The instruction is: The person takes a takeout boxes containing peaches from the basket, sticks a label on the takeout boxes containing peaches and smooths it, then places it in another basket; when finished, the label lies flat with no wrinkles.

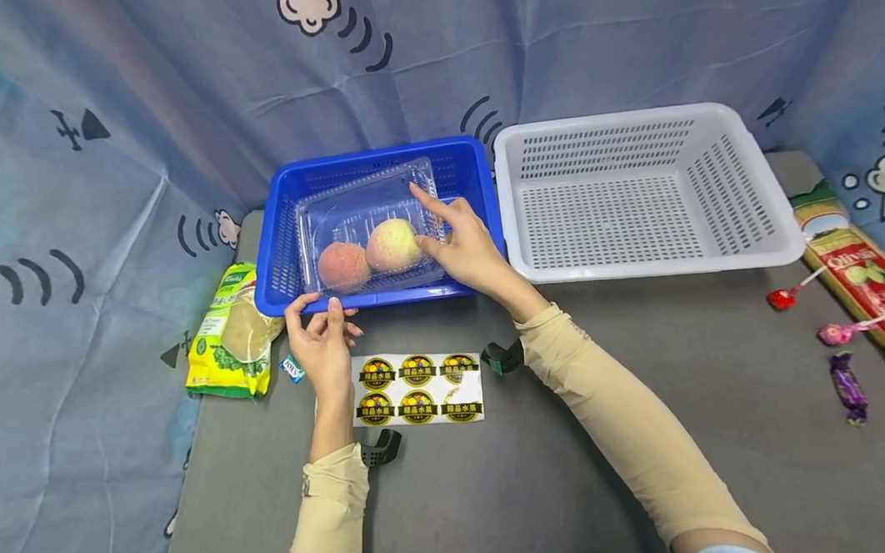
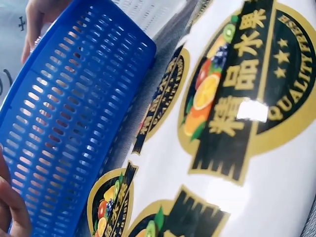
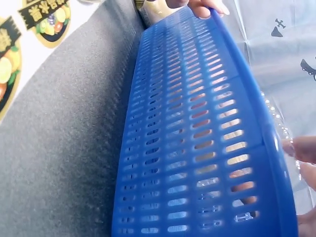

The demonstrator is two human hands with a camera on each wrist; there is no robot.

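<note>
A clear plastic fruit box point(image 1: 363, 193) with two peaches point(image 1: 393, 246) inside lies slanted in the blue basket point(image 1: 488, 216). My right hand point(image 1: 465, 246) holds the box by its right side, thumb and forefinger spread over its edge. At the basket's front rim is my left hand point(image 1: 321, 341), forefinger and thumb on the rim, the other fingers bent below. The right wrist view also catches left fingers point(image 3: 200, 9) on that rim. Just in front of the basket, a sheet of round fruit stickers point(image 1: 418, 388) lies flat, partly behind the left wrist.
Right of the blue basket stands a white basket point(image 1: 605, 226). A yellow-green food bag point(image 1: 231, 333) and a small blue-wrapped candy point(image 1: 292, 369) lie at left. On the right are a red-green packet point(image 1: 866, 279), two lollipops point(image 1: 782, 298) and a purple-wrapped candy point(image 1: 848, 389).
</note>
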